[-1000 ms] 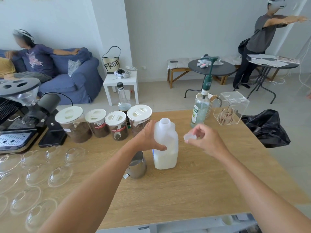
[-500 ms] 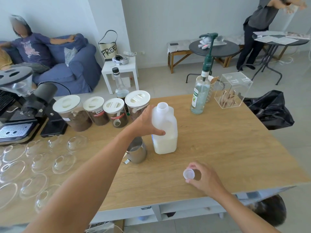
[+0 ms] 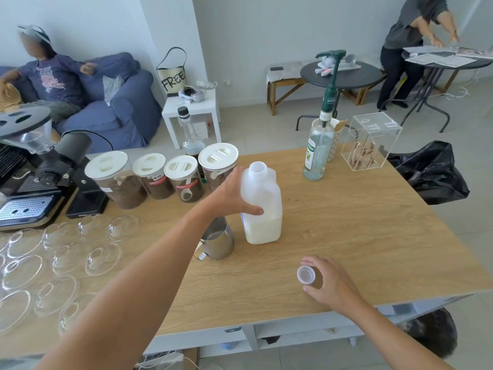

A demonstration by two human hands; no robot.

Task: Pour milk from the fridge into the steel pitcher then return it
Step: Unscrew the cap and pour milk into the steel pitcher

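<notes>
The milk jug [image 3: 262, 209] stands upright and uncapped on the worktop [image 3: 360, 222], about a third full. The left grip [image 3: 232, 193] is wrapped round its handle side, thumb across the front. Just beneath that grip's wrist, beside the jug, sits the steel pitcher [image 3: 217, 243]. The right grip [image 3: 328, 281], nearer the worktop's edge, curls round the cap [image 3: 306, 275]. Lidded canisters [image 3: 170, 177] stand beyond the left grip.
</notes>
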